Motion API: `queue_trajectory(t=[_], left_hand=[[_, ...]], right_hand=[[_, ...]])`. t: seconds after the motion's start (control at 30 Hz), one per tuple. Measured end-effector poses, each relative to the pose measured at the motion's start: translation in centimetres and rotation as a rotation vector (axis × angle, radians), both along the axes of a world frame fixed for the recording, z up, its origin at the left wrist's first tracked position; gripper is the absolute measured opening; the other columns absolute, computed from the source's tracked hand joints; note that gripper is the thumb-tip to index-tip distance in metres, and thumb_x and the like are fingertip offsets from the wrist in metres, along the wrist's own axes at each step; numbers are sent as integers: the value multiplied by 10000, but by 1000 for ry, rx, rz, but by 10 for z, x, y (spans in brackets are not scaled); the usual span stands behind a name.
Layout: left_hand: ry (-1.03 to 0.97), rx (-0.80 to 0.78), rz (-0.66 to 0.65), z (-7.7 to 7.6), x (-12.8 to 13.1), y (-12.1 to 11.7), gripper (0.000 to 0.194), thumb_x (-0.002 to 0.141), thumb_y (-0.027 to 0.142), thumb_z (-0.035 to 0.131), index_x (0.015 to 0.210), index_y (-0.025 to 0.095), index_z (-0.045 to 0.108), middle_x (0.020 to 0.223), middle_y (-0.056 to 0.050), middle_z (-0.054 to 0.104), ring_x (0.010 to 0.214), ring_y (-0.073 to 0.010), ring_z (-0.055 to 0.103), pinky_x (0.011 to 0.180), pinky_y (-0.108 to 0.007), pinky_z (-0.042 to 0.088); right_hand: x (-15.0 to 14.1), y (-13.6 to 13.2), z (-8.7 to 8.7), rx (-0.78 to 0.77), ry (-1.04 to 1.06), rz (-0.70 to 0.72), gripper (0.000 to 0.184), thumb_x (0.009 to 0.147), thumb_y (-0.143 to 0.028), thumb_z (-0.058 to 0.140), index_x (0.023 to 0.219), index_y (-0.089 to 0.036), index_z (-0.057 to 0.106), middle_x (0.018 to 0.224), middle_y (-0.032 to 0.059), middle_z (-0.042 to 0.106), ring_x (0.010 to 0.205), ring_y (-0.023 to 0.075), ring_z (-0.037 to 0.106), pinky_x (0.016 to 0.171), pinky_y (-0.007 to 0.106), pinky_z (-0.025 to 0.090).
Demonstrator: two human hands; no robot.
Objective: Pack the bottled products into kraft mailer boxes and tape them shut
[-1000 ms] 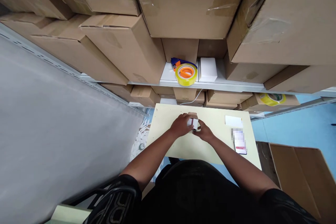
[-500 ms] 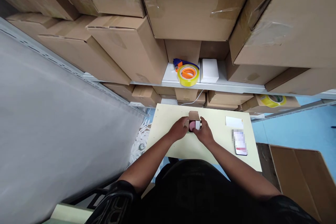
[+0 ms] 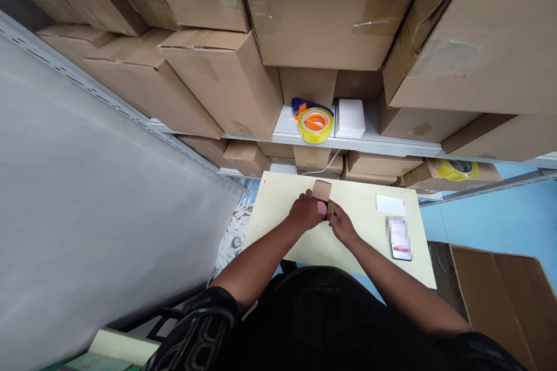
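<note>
A small brown cardboard box (image 3: 322, 190) is held over the pale yellow table, its lid flap standing up at the far side. Inside it shows a pink rounded thing (image 3: 322, 208) whose kind I cannot make out. My left hand (image 3: 305, 211) is closed around the box's left side, the fingers reaching over toward the pink thing and hiding part of the opening. On the other side, my right hand (image 3: 343, 226) grips the box near a short side flap (image 3: 331, 208), thumb and fingers pressed on it.
The pale yellow table (image 3: 278, 246) bears a phone (image 3: 399, 239) and a white card-like piece (image 3: 390, 204) at right. Beyond it, a shelf (image 3: 369, 144) holds cardboard boxes, a yellow tape dispenser roll (image 3: 315, 134) and a white stack (image 3: 350, 118). A wall (image 3: 100, 197) stands left.
My left hand has moved right, over the box opening. The white piece seen inside the box's right side no longer shows, and a brown side flap now stands there by my right hand.
</note>
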State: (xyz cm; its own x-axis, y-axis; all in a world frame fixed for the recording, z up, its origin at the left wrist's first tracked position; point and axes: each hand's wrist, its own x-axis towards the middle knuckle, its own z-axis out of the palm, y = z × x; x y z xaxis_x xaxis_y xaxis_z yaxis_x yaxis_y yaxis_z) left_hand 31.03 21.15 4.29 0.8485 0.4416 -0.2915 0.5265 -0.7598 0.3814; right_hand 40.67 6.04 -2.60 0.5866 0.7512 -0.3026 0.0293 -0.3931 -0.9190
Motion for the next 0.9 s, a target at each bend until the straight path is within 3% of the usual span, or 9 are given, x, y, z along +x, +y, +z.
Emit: queue_trajectory(t=[0.2, 0.37, 0.5, 0.67, 0.77, 0.9], left_hand=[[98, 18, -7, 5, 26, 2, 447, 632, 467, 865, 919, 161, 709, 1154, -180, 581, 1063, -377, 614, 849, -455, 561], [137, 6, -12, 20, 24, 1, 494, 644, 429, 826, 1016, 136, 684, 1207, -182, 579, 937, -334, 678, 797, -439, 564], [24, 58, -14, 38, 14, -1, 509, 707, 430, 772, 1101, 135, 640, 1235, -181, 575, 988, -354, 680, 806, -426, 557], [-151, 47, 207, 74, -10, 17, 542, 732, 441, 761, 1150, 150, 575, 1224, -156, 584, 987, -314, 684, 836, -398, 558], [-327, 40, 350, 92, -37, 36, 422, 704, 359, 761, 1049, 173, 604, 1190, -124, 604, 1049, -285, 665, 938, -377, 539], [-525, -156, 534, 96, -72, 52, 254, 720, 341, 714, 911, 189, 643, 1136, -79, 636, 835, -201, 671, 836, -355, 555]], right_hand=[[4, 4, -11, -82, -96, 67, 832, 744, -309, 704, 1516, -313, 393, 1511, 74, 482, 1005, 225, 624, 863, 396, 564], [7, 10, -10, -141, -179, 77, 791, 719, -339, 754, 1436, -296, 422, 1384, 71, 560, 941, 216, 638, 814, 379, 541], [6, 15, -5, -145, -212, 105, 757, 711, -280, 754, 1400, -306, 441, 1393, 69, 564, 860, 198, 642, 756, 359, 530], [7, 22, 2, -132, -239, 104, 723, 718, -287, 756, 1378, -286, 459, 1331, 76, 581, 884, 211, 645, 769, 359, 530], [7, 25, 7, -109, -243, 122, 727, 718, -314, 767, 1375, -296, 457, 1353, 67, 562, 940, 210, 645, 804, 356, 532], [4, 28, 10, -159, -255, 182, 673, 738, -329, 753, 1341, -272, 458, 1237, 48, 606, 977, 218, 647, 798, 352, 527]])
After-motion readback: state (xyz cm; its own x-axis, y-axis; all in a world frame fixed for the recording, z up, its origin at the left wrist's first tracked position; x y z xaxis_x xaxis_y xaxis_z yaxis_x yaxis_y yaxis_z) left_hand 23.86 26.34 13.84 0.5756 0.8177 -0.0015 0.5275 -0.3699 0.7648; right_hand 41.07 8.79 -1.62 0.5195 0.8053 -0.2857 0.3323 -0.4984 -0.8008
